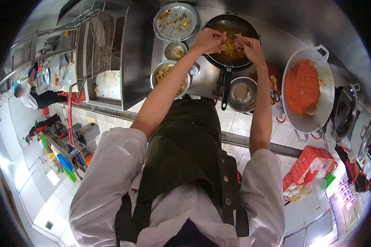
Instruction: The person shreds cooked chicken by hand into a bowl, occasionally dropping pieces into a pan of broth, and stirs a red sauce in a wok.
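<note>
Both hands are above a black frying pan (251,31) with yellowish shredded food (231,51) in dark liquid. My left hand (212,41) is closed, fingertips pinched on a pale shred of food at the pan's left side. On the other side, my right hand (250,46) also pinches pale shredded food. The exact kind of food is too small to tell. Left of the pan stand a perforated metal tray (175,24) with food scraps, a small bowl (169,50) with yellow bits, and a larger bowl (163,74) of chopped pale food, partly behind my left forearm.
A metal bowl (242,95) sits beside the pan handle (226,88). Rightward is a big pan (326,82) of red sauce (303,88) with a ladle. Fryer baskets (95,45) stand at left. Red crates (313,160) are lower right. Other people (45,99) are far left.
</note>
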The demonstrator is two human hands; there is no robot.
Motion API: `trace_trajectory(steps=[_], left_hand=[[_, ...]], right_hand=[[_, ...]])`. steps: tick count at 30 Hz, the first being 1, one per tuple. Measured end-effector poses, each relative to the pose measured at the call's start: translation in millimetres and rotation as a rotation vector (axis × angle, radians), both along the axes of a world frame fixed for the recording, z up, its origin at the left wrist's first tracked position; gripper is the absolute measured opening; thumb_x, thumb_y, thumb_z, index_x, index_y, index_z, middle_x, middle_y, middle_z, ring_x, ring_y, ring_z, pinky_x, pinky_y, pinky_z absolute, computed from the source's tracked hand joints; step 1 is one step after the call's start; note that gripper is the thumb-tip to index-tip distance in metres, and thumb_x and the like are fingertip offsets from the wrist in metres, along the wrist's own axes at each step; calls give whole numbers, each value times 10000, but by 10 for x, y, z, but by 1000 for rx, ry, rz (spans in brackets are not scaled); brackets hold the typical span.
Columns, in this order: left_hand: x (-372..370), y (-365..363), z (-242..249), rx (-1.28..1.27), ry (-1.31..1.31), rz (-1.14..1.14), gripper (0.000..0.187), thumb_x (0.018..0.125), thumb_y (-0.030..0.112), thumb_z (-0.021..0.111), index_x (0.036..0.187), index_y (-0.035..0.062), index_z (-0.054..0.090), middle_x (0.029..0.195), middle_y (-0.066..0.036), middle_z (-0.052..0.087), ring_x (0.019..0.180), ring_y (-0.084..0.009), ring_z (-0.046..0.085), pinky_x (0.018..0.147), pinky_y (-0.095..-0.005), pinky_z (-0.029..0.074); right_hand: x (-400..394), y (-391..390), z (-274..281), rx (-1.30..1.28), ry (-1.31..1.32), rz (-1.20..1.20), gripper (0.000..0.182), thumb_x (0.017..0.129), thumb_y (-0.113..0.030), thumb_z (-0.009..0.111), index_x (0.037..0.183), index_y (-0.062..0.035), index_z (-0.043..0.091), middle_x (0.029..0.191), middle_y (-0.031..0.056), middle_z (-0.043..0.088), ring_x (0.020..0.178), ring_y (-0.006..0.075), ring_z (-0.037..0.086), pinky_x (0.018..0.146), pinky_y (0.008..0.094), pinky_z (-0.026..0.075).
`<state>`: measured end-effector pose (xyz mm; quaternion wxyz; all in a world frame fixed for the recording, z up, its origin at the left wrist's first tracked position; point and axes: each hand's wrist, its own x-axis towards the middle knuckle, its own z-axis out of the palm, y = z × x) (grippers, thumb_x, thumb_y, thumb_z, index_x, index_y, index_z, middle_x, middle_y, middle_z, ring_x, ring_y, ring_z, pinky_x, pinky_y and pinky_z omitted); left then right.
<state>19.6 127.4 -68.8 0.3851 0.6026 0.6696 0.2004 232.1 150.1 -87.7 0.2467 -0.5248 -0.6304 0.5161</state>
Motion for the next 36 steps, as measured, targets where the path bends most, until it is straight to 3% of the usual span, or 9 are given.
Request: trace_trajectory(steps=[3, 7, 12, 15, 18, 22, 26, 29, 36], left_hand=[[45, -59, 51, 21, 90, 5, 414, 820, 462, 657, 989, 90, 720, 816, -117, 707, 716, -202, 678, 672, -333, 518], [-15, -34, -104, 11, -46, 47, 458, 874, 484, 584, 1041, 70, 689, 886, -101, 700, 760, -204, 666, 686, -346, 516], [-261, -97, 156, -445, -853, 346, 403, 942, 344, 455, 1135, 26, 610, 1062, -74, 647, 942, -182, 621, 788, -352, 510], [-419, -208, 300, -517, -1169, 377, 391, 970, 317, 401, 1160, 28, 584, 1075, -68, 627, 923, -172, 595, 791, -312, 480], [-513, -447, 505, -415, -1291, 398, 382, 968, 293, 412, 1181, 12, 557, 1108, -85, 610, 955, -185, 585, 827, -314, 471], [-699, -895, 614, -281, -1395, 433, 302, 962, 182, 449, 1175, -8, 545, 1058, -87, 619, 955, -185, 617, 849, -336, 496], [-965, -1495, 739, -212, -1184, 545, 283, 891, 7, 592, 1168, -40, 566, 1087, -92, 628, 928, -140, 621, 773, -250, 520], [-1169, -1896, 332, -81, -1039, 626, 239, 859, -52, 606, 1098, -45, 614, 1001, -94, 659, 869, -127, 643, 769, -252, 547], [-1265, -2466, 37, 36, -715, 804, 174, 855, -20, 632, 1025, -46, 658, 874, -60, 676, 720, -76, 588, 661, -211, 495]], right_hand=[[-9, 41, -5, -67, 10, 43, 291, 853, -239, 659, 1042, -19, 675, 848, 147, 688, 772, 219, 670, 729, 342, 519], [-63, -26, 5, 342, -322, 150, 427, 816, -289, 682, 1189, -92, 611, 942, 187, 680, 873, 322, 665, 785, 400, 518], [-161, -122, 306, 287, -658, 200, 535, 819, -312, 677, 1313, -184, 516, 968, 202, 673, 899, 367, 653, 831, 436, 512], [-299, -147, 551, 272, -586, 57, 470, 840, -345, 663, 1246, -125, 578, 952, 195, 681, 855, 330, 674, 821, 423, 520], [-555, -342, 707, 73, 113, 80, 403, 848, -303, 674, 1147, -35, 632, 928, 156, 698, 800, 227, 685, 777, 379, 528], [-1144, -846, 875, 2, 357, 56, 356, 819, -204, 700, 1075, 39, 649, 942, 121, 699, 839, 140, 659, 764, 308, 519], [-1497, -1154, 646, -134, 400, 78, 344, 790, -131, 699, 1076, 51, 643, 949, 114, 695, 873, 137, 650, 779, 281, 512], [-1738, -1452, 278, -220, 460, 138, 343, 769, -129, 712, 1040, 70, 647, 883, 96, 685, 794, 122, 624, 714, 273, 497], [-2021, -1834, -80, -376, 360, 331, 214, 825, -137, 698, 957, 28, 663, 799, 5, 629, 716, 65, 550, 632, 218, 438]])
